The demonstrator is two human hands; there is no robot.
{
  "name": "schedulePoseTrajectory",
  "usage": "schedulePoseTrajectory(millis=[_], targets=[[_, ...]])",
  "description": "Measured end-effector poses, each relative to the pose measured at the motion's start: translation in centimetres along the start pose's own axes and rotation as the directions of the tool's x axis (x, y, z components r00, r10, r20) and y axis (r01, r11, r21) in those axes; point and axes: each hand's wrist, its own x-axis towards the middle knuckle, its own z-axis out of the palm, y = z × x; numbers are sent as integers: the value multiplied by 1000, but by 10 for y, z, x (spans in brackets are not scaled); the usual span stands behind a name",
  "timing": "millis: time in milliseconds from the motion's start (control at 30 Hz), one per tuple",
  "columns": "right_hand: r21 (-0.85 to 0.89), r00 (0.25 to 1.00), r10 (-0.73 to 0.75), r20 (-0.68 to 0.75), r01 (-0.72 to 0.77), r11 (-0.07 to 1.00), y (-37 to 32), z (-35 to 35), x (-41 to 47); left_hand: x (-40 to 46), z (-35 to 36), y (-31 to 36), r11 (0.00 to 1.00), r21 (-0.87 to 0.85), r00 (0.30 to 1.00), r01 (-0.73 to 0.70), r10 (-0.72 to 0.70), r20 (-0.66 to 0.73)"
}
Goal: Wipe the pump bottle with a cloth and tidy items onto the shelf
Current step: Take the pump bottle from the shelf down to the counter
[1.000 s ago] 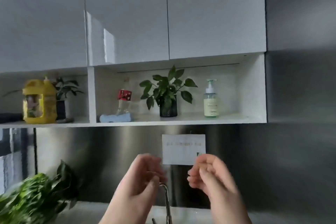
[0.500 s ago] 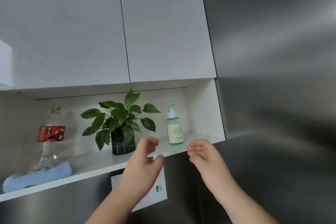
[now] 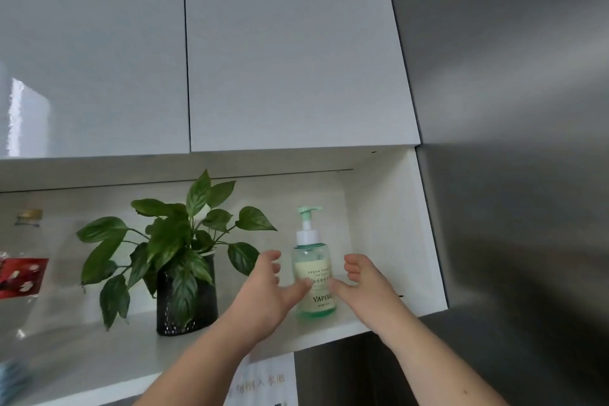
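A green pump bottle point(image 3: 313, 265) with a pale label and a white-and-green pump stands upright near the right end of the white shelf point(image 3: 316, 336). My left hand point(image 3: 268, 293) is just left of the bottle, fingers spread, its thumb reaching across the front of the label. My right hand point(image 3: 365, 283) is just right of the bottle, fingers apart, its thumb at the label. Neither hand has closed around the bottle. The blue cloth point(image 3: 10, 379) lies at the far left of the shelf, mostly cut off by the frame edge.
A leafy plant in a dark pot point(image 3: 184, 293) stands left of the bottle. A clear bottle with a red label point(image 3: 23, 270) is at the far left. White cabinet doors point(image 3: 290, 53) hang above; a steel panel point(image 3: 527, 208) bounds the right.
Both hands have risen from below the shelf edge to either side of the pump bottle. The view has moved closer and to the right.
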Motion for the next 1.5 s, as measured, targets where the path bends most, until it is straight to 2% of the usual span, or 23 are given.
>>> schedulePoseTrajectory(millis=[233, 367, 733, 867, 1133, 1267, 1500], targets=[[-26, 982, 0, 190, 5, 1000, 15, 0, 39, 41, 19, -14, 989, -99, 994, 114, -113, 9], [57, 967, -58, 248, 45, 997, 22, 4, 48, 52, 25, -22, 982, -141, 992, 126, -123, 33], [72, 959, -135, 248, 121, 990, 18, 2, 40, 48, 28, -24, 983, -175, 999, 49, -48, 10], [104, 955, -200, 221, 181, 978, 4, 2, 26, 37, 13, -20, 986, -165, 999, 0, -6, -32], [117, 945, -264, 194, 245, 962, -26, 6, -21, -6, -20, -8, 977, -195, 996, -91, 88, -23], [81, 945, -253, 207, 241, 967, -40, 13, -60, -39, -40, -9, 977, -194, 995, -93, 96, 8], [33, 958, -190, 216, 188, 982, -56, 41, -139, -110, -75, -39, 952, -307, 995, -18, 48, 92]])
